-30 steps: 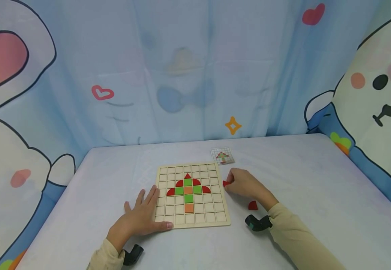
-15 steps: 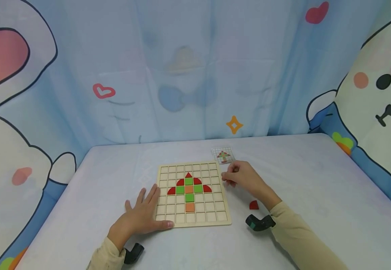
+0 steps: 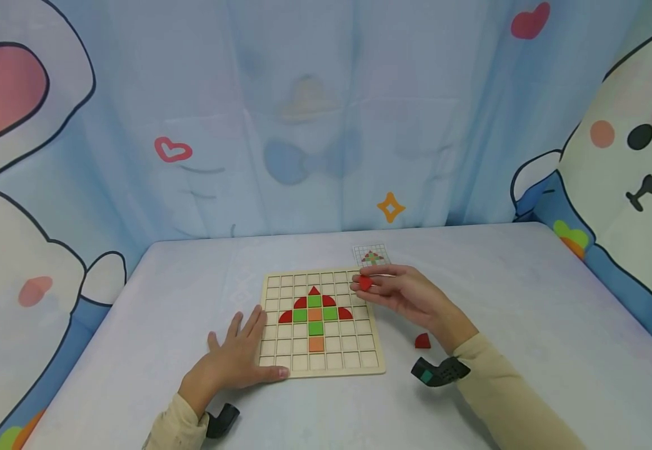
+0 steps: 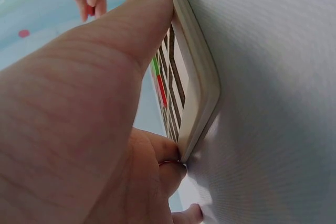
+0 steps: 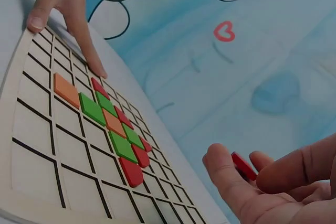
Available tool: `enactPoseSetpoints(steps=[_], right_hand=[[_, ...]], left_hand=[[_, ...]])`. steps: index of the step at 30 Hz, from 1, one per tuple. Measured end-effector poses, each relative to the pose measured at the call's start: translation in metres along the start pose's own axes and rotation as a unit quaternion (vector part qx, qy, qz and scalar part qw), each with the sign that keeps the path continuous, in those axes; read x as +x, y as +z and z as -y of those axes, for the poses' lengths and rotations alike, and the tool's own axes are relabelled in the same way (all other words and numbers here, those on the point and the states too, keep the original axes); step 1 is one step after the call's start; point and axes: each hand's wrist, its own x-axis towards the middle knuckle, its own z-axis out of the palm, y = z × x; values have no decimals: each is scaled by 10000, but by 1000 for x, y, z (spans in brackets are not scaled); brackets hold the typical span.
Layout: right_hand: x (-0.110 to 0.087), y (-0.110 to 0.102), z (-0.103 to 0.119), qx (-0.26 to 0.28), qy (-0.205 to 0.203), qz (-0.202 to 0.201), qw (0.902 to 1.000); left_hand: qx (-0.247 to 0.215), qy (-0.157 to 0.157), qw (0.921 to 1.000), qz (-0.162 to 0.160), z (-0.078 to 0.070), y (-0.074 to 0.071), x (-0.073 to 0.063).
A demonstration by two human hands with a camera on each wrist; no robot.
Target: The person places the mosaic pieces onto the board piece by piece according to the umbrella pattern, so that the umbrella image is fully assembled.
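A square wooden grid board (image 3: 348, 361) lies on the table with green, orange and red tiles set in its cells, forming an arrow-like figure. My left hand (image 3: 230, 362) rests against its near left corner, fingers spread along the left edge and thumb on the front edge. In the left wrist view, the thumb (image 4: 152, 3) overlaps the board's rim. My right hand (image 3: 416, 301) is raised by the board's far right corner and pinches a small red tile (image 3: 365, 283) between its fingers. The right wrist view shows this red tile (image 5: 244, 166) edge-on, its outline partly hidden by the fingers.
Beyond the board's right corner lies a small pattern card (image 3: 372, 255), partly covered by the right hand. One loose red quarter-round tile (image 3: 422, 340) lies on the table (image 3: 528, 300) right of the board. A printed blue curtain (image 3: 219, 187) hangs behind.
My right hand has lifted from beside the board's right edge up and left over its far corner, turning so the red tile shows. The left hand has stayed in place.
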Motion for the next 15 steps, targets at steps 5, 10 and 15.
enactPoseSetpoints(steps=[5,10,15], right_hand=[[1,5,-3,309,-125,233,9992],[0,9,-7,404,-282,340,9982],[0,12,-10,382,-440,420,9974]], left_hand=[[-30,-6,10000,1,0,0,0],[-22,-22,10000,-6,-1,0,0],[-41,-36,10000,11,-1,-1,0]])
